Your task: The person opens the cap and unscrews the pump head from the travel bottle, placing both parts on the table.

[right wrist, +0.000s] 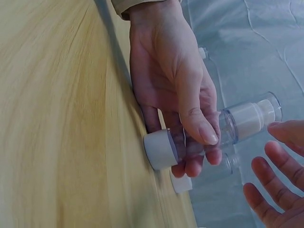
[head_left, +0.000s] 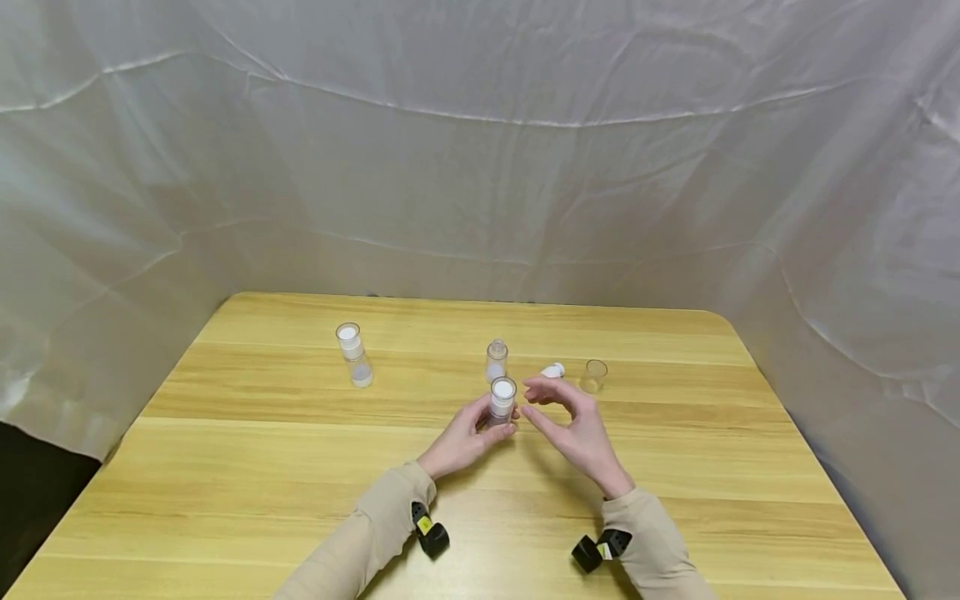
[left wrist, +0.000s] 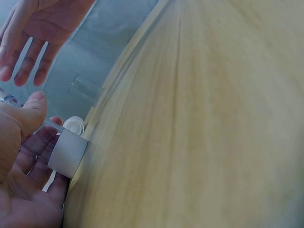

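Around the clear body of a small pump bottle [head_left: 502, 402], my left hand [head_left: 467, 440] curls its fingers and thumb. The bottle has a white base [left wrist: 69, 153], a white collar and pump [right wrist: 247, 118], and a transparent cap over the top. It stands upright at the table surface; whether its base touches the wood is hard to tell. My right hand [head_left: 576, 429] is just right of the bottle, fingers apart and gently bent, with nothing in them. In the right wrist view, the right fingers [right wrist: 273, 183] come close to the capped top.
Behind the hands stands a clear bottle [head_left: 497, 363] without a pump. A white pump head [head_left: 553, 370] lies right of it, beside a loose transparent cap [head_left: 593, 377]. Another capped pump bottle [head_left: 355, 357] stands at the left on the wooden table [head_left: 247, 467]. Grey fabric [head_left: 480, 183] surrounds the table.
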Tool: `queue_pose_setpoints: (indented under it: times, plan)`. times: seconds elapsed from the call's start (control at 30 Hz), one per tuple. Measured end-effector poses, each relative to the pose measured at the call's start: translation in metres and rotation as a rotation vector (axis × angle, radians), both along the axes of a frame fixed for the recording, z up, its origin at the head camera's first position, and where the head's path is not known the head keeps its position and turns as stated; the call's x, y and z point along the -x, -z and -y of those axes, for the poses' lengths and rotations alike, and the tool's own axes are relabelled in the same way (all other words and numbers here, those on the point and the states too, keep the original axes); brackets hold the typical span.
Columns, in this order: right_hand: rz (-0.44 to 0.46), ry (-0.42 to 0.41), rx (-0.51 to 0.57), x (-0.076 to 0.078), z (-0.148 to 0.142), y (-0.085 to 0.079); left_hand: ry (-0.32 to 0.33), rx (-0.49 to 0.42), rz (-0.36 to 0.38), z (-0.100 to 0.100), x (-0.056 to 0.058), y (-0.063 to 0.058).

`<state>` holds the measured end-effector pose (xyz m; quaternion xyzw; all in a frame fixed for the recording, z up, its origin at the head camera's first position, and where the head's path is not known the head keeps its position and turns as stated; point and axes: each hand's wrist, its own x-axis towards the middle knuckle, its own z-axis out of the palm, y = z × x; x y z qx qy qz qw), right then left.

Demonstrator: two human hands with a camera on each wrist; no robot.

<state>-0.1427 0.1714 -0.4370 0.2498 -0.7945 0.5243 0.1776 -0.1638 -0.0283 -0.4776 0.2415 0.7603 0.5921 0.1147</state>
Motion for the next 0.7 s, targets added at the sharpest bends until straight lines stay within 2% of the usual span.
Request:
queue_pose_setpoints:
  times: [0.27,0.7]
  plan:
    - [-0.031,-0.008,-0.023,0.002,-0.007,0.002,0.001,0.004,0.002,-0.001,0.0,0.0]
    - [-0.015,-0.004,-0.119,0.003,-0.017,0.001,0.0,0.011,0.002,-0.001,0.0,0.001]
